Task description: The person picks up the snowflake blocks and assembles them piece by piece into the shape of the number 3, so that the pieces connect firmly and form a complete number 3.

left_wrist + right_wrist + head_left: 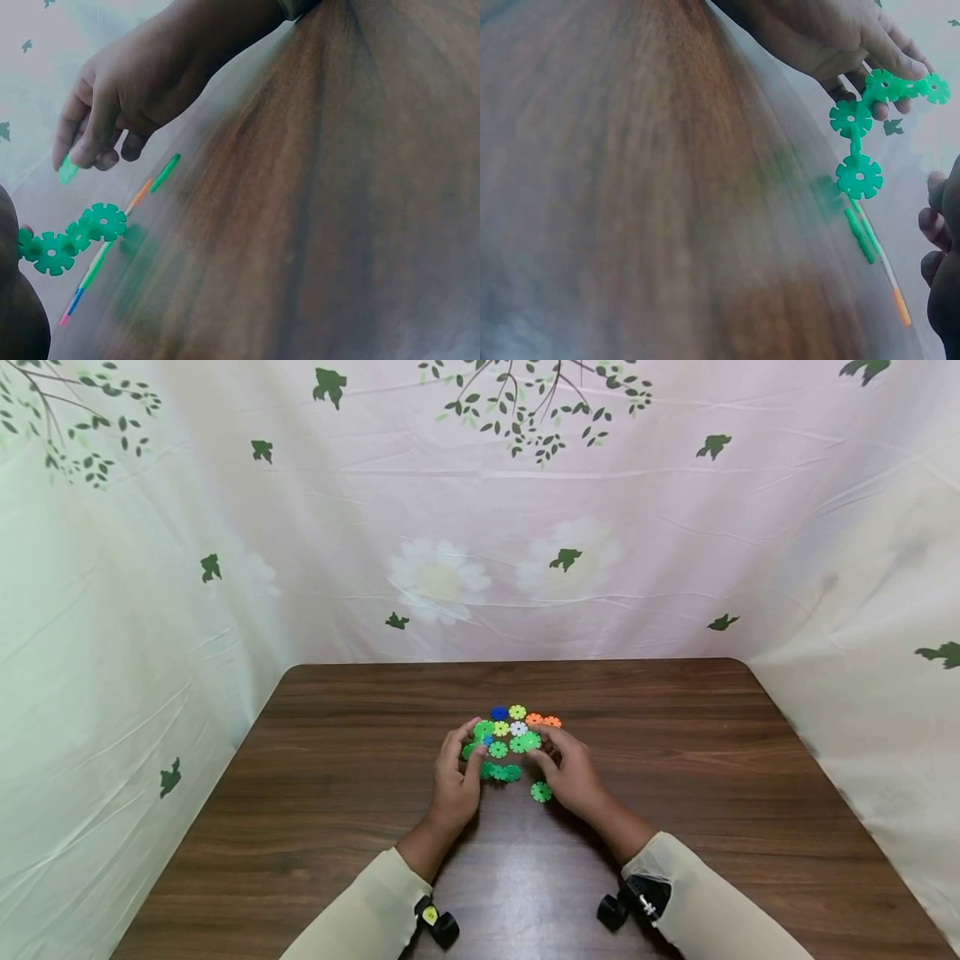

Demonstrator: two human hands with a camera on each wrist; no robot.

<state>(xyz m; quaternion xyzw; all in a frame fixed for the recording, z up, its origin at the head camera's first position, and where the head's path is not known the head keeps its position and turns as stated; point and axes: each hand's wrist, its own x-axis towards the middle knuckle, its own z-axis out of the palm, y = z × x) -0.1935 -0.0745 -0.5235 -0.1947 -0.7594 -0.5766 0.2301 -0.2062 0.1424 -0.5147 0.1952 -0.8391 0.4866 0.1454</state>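
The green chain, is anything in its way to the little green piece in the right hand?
Nothing visible. The left wrist view shows open space between the chain in the left hand and the piece in the right hand; loose discs lie on the table.

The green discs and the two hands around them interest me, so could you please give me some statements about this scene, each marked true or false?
1. The left hand holds a chain of joined green discs. True.
2. The right hand is empty. False: the right hand pinches a green disc.
3. Two orange discs lie near the right hand's fingers. True.
4. In the head view, the blue disc at the back is right of the rearmost yellow one. False: the blue disc is left of the rearmost yellow disc.
5. The table is plain white. False: the table is brown with a wood grain.
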